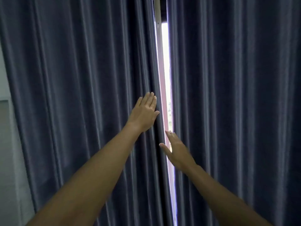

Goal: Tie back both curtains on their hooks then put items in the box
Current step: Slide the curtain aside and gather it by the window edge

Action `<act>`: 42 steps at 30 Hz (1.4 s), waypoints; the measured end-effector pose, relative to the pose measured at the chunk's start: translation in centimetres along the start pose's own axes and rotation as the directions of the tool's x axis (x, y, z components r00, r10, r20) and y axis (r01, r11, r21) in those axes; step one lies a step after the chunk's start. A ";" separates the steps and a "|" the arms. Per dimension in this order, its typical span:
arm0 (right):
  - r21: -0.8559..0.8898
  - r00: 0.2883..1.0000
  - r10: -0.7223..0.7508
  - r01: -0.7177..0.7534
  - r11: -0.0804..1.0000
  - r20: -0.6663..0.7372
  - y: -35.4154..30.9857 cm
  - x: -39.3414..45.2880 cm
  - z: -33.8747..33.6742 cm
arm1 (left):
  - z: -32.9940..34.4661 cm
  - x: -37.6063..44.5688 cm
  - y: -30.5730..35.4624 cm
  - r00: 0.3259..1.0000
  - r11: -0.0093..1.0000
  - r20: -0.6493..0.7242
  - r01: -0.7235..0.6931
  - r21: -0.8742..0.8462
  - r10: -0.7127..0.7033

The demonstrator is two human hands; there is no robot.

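Hanging side by side, two dark blue-grey curtains fill nearly the whole view, falling in long vertical pleats. The left curtain (78, 95) and the right curtain (236, 95) do not quite meet: a narrow bright gap (165, 62) runs between their inner edges from top to bottom, widest at mid height. Through that gap a pale window frame (157, 17) shows near the top, with daylight and a blurred trace of green behind it.

The person's left hand (144, 114) lies flat against the inner edge of the left curtain, palm to the cloth. Its fingers (149, 99) are straight and close together, pointing up, with the thumb spread toward the gap. It grips nothing; the cloth is only touched.

The right hand (176, 149) sits lower, at the gap itself, just beside the inner edge of the right curtain. It is open, fingers loosely extended and the thumb held apart, pointing toward the left curtain's edge. The hand is somewhat blurred, and whether it touches the cloth cannot be told. It has hold of nothing.

Both bare forearms reach up from the bottom of the view. A strip of pale wall (6, 144) shows beyond the outer edge of the left curtain.
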State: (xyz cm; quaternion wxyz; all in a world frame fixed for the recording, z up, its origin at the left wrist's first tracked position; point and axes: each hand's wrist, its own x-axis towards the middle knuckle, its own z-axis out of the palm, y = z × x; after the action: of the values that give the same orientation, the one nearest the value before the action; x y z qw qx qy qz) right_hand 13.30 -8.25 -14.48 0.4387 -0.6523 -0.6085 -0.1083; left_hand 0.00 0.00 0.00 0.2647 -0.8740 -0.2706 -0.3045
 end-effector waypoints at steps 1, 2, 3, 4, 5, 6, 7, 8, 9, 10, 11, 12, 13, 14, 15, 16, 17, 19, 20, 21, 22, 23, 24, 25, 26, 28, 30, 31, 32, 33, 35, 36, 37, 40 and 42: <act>0.055 0.999 -0.007 0.009 0.998 -0.035 -0.2 0.6 0.8 | 0.3 1.0 0.0 0.998 0.999 -0.058 -0.018 0.039 0.020; 0.095 0.999 -0.006 0.011 0.995 -0.045 0.0 1.2 1.4 | 0.5 2.0 -0.1 0.996 0.999 -0.088 -0.025 0.040 0.028; 0.113 0.999 -0.014 0.019 0.993 -0.051 0.2 1.8 2.2 | 0.9 3.0 0.1 0.991 0.997 -0.121 -0.044 0.061 0.051; 0.127 0.999 -0.025 0.031 0.991 -0.045 0.4 2.3 3.1 | 1.4 3.9 0.4 0.988 0.994 -0.126 -0.079 0.077 0.089; 0.156 0.998 -0.022 0.031 0.987 -0.063 0.9 3.0 4.0 | 2.1 4.9 0.6 0.985 0.990 -0.127 -0.105 0.099 0.117; 0.199 0.995 0.000 0.019 0.980 -0.095 1.4 3.8 4.5 | 2.6 5.7 0.8 0.982 0.985 -0.125 -0.129 0.115 0.143; 0.245 0.992 0.026 0.006 0.969 -0.127 2.0 4.7 4.9 | 3.3 6.6 0.9 0.979 0.981 -0.127 -0.140 0.135 0.158; 0.289 0.986 0.058 -0.010 0.957 -0.157 2.8 5.6 5.2 | 4.0 7.4 1.0 0.979 0.979 -0.131 -0.134 0.155 0.155; 0.318 0.982 0.077 -0.018 0.948 -0.175 3.5 6.4 5.6 | 4.8 8.2 1.1 0.980 0.977 -0.132 -0.126 0.173 0.150; 0.337 0.980 0.091 -0.027 0.941 -0.175 4.2 7.0 6.0 | 5.3 9.1 1.2 0.981 0.974 -0.132 -0.117 0.192 0.144; 0.352 0.983 0.097 -0.036 0.935 -0.156 5.0 7.6 6.5 | 5.7 9.9 1.2 0.982 0.971 -0.132 -0.106 0.213 0.136; 0.356 0.987 0.084 -0.031 0.934 -0.134 5.9 8.1 7.0 | 6.1 10.8 1.0 0.984 0.965 -0.128 -0.091 0.246 0.125; 0.342 0.992 0.054 -0.010 0.940 -0.117 6.7 8.4 7.6 | 6.6 11.6 0.7 0.987 0.955 -0.117 -0.071 0.288 0.109; 0.310 0.995 0.014 0.018 0.950 -0.101 7.5 8.8 8.2 | 7.0 12.4 0.4 0.990 0.941 -0.101 -0.059 0.333 0.098; 0.264 0.996 -0.026 0.049 0.963 -0.089 8.1 9.2 9.0 | 7.3 13.2 0.1 0.993 0.922 -0.080 -0.051 0.385 0.088; 0.220 0.995 -0.063 0.080 0.972 -0.083 8.6 9.6 9.9 | 7.6 13.9 -0.2 0.997 0.903 -0.054 -0.033 0.428 0.062; 0.188 0.989 -0.109 0.126 0.974 -0.099 8.9 10.1 11.1 | 7.9 14.6 -0.5 0.998 0.881 -0.046 -0.013 0.474 0.039; 0.192 0.974 -0.186 0.208 0.959 -0.127 9.1 11.0 13.4 | 8.5 15.6 -1.5 0.999 0.843 -0.052 0.039 0.537 -0.013; 0.204 0.972 -0.198 0.220 0.954 -0.123 8.9 11.5 14.5 | 8.7 15.8 -2.3 0.998 0.830 -0.049 0.056 0.555 -0.034; 0.206 0.973 -0.204 0.224 0.953 -0.112 8.6 12.1 15.5 | 9.0 15.9 -3.3 0.998 0.822 -0.039 0.070 0.566 -0.058; 0.205 0.973 -0.210 0.226 0.952 -0.098 8.2 12.5 16.5 | 9.4 15.7 -4.6 0.996 0.809 -0.029 0.082 0.581 -0.080; 0.214 0.973 -0.216 0.229 0.949 -0.083 7.7 12.9 17.6 | 9.8 15.3 -6.2 0.995 0.787 -0.026 0.096 0.609 -0.101; 0.227 0.973 -0.221 0.231 0.946 -0.069 7.1 13.4 18.7 | 10.1 14.7 -8.0 0.992 0.754 -0.029 0.113 0.647 -0.124; 0.239 0.973 -0.224 0.232 0.943 -0.059 6.3 13.9 19.7 | 10.3 14.0 -9.8 0.989 0.718 -0.036 0.128 0.684 -0.141; 0.249 0.972 -0.228 0.233 0.940 -0.049 5.3 14.5 20.8 | 10.4 13.3 -11.4 0.987 0.687 -0.042 0.137 0.713 -0.153; 0.285 0.970 -0.243 0.240 0.928 -0.027 2.5 15.4 23.0 | 10.0 12.1 -14.2 0.986 0.636 -0.039 0.134 0.760 -0.162; 0.340 0.968 -0.252 0.239 0.909 -0.005 -0.7 16.0 24.9 | 9.4 11.3 -16.6 0.986 0.590 -0.037 0.128 0.797 -0.164; 0.378 0.966 -0.260 0.240 0.894 0.002 -2.2 16.3 25.9 | 9.1 10.9 -17.9 0.985 0.568 -0.041 0.130 0.813 -0.166; 0.420 0.964 -0.267 0.240 0.875 0.005 -3.7 16.6 26.8 | 8.8 10.6 -19.2 0.985 0.547 -0.047 0.133 0.826 -0.169; 0.458 0.962 -0.273 0.239 0.856 0.007 -5.1 17.0 27.7 | 8.5 10.1 -20.5 0.984 0.527 -0.051 0.134 0.839 -0.169; 0.499 0.957 -0.289 0.247 0.831 0.006 -7.6 18.1 29.8 | 8.2 9.5 -23.4 0.986 0.502 -0.054 0.127 0.856 -0.157; 0.510 0.954 -0.300 0.256 0.822 0.004 -8.7 18.6 30.9 | 8.1 9.1 -24.8 0.987 0.492 -0.053 0.122 0.862 -0.152; 0.518 0.950 -0.314 0.267 0.813 0.002 -9.7 19.2 32.0 | 8.0 8.6 -26.2 0.987 0.480 -0.052 0.119 0.869 -0.150; 0.521 0.937 -0.348 0.300 0.799 -0.007 -12.6 20.7 35.4 | 8.0 7.0 -30.9 0.986 0.456 -0.069 0.131 0.880 -0.150; 0.510 0.936 -0.351 0.302 0.805 0.000 -14.3 21.6 37.9 | 8.4 5.6 -34.1 0.985 0.457 -0.077 0.139 0.878 -0.152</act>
State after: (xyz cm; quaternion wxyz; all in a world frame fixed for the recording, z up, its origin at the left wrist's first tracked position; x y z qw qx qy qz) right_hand -9.20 31.71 -16.01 0.5390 -0.4052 -0.7384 0.0109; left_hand -14.60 31.40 8.28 0.6476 -0.5889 -0.4635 -0.1379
